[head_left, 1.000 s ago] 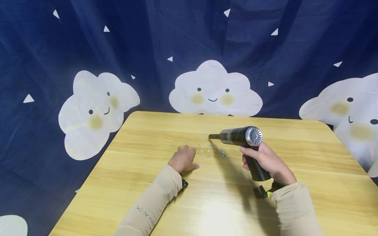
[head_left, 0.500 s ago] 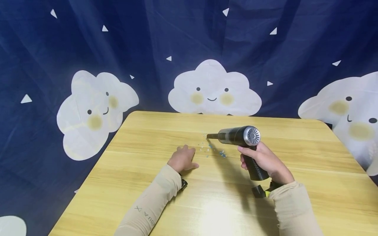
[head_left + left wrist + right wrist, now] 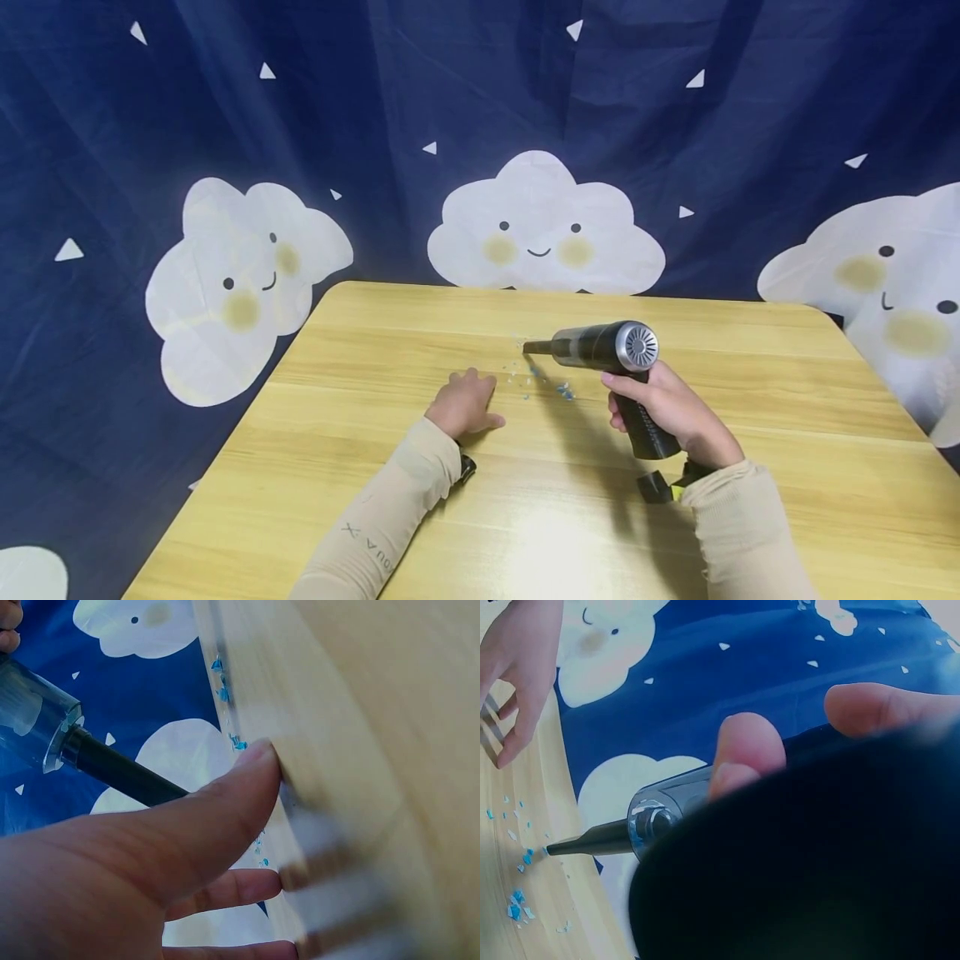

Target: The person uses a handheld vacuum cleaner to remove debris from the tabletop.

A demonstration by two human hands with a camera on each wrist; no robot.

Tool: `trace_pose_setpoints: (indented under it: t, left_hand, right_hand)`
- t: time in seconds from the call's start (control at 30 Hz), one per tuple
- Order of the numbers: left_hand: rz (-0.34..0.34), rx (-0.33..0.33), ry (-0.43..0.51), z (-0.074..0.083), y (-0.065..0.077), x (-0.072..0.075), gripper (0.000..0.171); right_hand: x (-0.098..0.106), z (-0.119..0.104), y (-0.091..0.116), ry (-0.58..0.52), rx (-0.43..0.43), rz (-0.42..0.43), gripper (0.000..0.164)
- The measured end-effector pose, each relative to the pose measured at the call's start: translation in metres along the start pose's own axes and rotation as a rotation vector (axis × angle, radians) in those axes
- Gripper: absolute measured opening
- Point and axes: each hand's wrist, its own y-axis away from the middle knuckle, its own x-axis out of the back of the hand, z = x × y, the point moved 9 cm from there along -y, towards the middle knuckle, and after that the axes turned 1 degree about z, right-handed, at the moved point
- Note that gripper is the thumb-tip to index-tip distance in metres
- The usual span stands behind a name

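My right hand (image 3: 675,408) grips the handle of a black and silver handheld vacuum cleaner (image 3: 600,346). Its narrow black nozzle (image 3: 592,841) points left and down at the table, close to scattered blue and white paper-like scraps (image 3: 565,391). In the right wrist view the dark vacuum body hides most of that hand. My left hand (image 3: 462,403) rests on the table just left of the scraps, fingers spread and fairly straight, holding nothing. The left wrist view shows its thumb (image 3: 225,810) and fingertips touching the wood, with more blue scraps (image 3: 223,682) beyond.
A light wooden table (image 3: 360,350) spans the view, its far edge against a dark blue curtain (image 3: 480,83) printed with smiling clouds. A black device with a yellow part (image 3: 656,487) sits at the right wrist, and another dark device (image 3: 467,468) at the left wrist.
The vacuum and my right hand have shifted slightly left, bringing the nozzle a little further left among the scraps. The left hand has stayed in place.
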Motion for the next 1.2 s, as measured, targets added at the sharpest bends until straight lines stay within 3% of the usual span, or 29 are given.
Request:
trace_pose_setpoints:
  t: [0.63,0.87,1.2]
  left_hand:
    - [-0.009,-0.003,0.006,-0.0006,-0.001,-0.0014,0.067]
    - [-0.018,0.001,-0.004,0.0,-0.0016,0.0001,0.067]
    - [-0.011,-0.006,-0.005,0.0015,0.0,0.0025,0.065]
  right_hand:
    - [0.0005,0.0011,-0.0025,-0.024,0.013,0.02,0.041]
    - [0.0021,-0.0016,-0.0044,-0.041,0.043,0.064,0.031]
    - [-0.0044,0.003,-0.0087,-0.059,0.037,0.047,0.04]
